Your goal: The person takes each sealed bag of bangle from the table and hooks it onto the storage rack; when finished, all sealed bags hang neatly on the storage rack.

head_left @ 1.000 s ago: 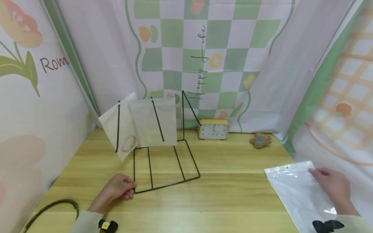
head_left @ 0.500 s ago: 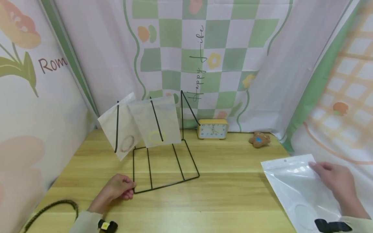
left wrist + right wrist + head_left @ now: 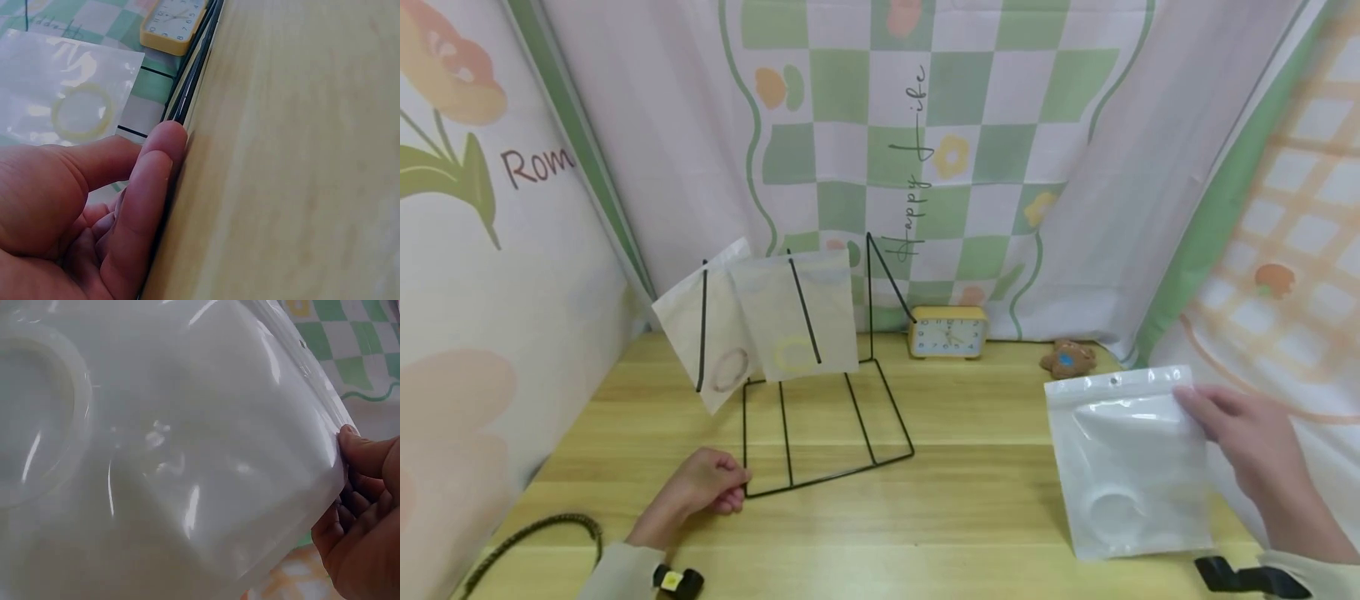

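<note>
My left hand pinches the front left corner of a black wire display rack that stands on the wooden table. In the left wrist view its thumb and fingers close at the thin black rod. Two zip bags hang from the rack's hooks: one tilted with a brownish ring, one straighter with a yellow ring. A third hook, at the right, bears nothing. My right hand pinches the upper right edge of another zip bag, held upright over the table's right side. A whitish ring shows inside it.
Behind the rack's right hook stands a yellow alarm clock. A small brown plush bear lies at the back right. Dark braided cord curves over the table's front left. Printed curtains enclose the back and sides.
My right hand has raised its zip bag and moved it left, turning it more upright and facing forward. The straighter hanging bag swings slightly. My left hand stays at the rack corner.
</note>
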Available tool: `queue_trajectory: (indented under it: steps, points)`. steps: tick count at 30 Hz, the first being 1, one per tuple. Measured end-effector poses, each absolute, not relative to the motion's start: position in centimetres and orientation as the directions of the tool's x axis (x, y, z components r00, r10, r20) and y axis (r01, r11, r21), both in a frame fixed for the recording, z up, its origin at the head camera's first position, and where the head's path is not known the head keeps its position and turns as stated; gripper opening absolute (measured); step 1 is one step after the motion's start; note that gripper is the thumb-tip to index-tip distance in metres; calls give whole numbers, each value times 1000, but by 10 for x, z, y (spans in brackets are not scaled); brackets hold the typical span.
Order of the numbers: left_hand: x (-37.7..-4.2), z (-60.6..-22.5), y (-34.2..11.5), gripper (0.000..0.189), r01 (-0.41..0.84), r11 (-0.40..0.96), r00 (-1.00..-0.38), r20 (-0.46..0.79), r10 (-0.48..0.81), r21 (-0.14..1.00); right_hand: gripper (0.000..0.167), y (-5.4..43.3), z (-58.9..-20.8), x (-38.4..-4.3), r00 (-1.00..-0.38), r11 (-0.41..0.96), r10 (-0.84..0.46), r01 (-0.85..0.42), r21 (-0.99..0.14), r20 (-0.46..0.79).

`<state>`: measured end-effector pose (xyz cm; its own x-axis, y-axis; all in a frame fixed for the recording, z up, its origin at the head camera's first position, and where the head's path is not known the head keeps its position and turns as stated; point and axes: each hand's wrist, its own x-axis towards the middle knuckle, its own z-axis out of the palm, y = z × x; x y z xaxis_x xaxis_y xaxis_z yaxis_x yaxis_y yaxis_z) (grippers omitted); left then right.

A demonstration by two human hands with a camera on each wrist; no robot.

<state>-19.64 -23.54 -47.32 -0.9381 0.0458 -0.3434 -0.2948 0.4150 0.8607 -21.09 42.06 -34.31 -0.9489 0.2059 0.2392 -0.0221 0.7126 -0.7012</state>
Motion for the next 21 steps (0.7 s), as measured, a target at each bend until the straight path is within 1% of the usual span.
queue_trajectory:
  steps: [5,11,13,16,18,21]
  points:
    - [-196,-472,-236,17,-292,414,-939,-341,46,862,10,397,-328,-212,-959,576,173,-88,-813,227]
    - [-196,-472,-236,17,-288,407,-941,-334,45,867,7,367,-310,-221,-954,542,161,-127,-831,251]
    - [-196,-473,-236,17,-288,405,-942,-334,46,868,6,358,-306,-225,-955,508,158,-138,-850,250]
    - [-196,-474,-236,18,-291,406,-940,-338,48,866,9,344,-302,-230,-955,465,157,-155,-872,253]
    - [-197,-475,-236,17,-292,405,-939,-339,48,866,12,335,-301,-233,-955,392,152,-177,-903,254]
    - [-197,-476,-236,17,-294,400,-939,-340,50,868,14,319,-301,-238,-954,243,137,-230,-943,268]
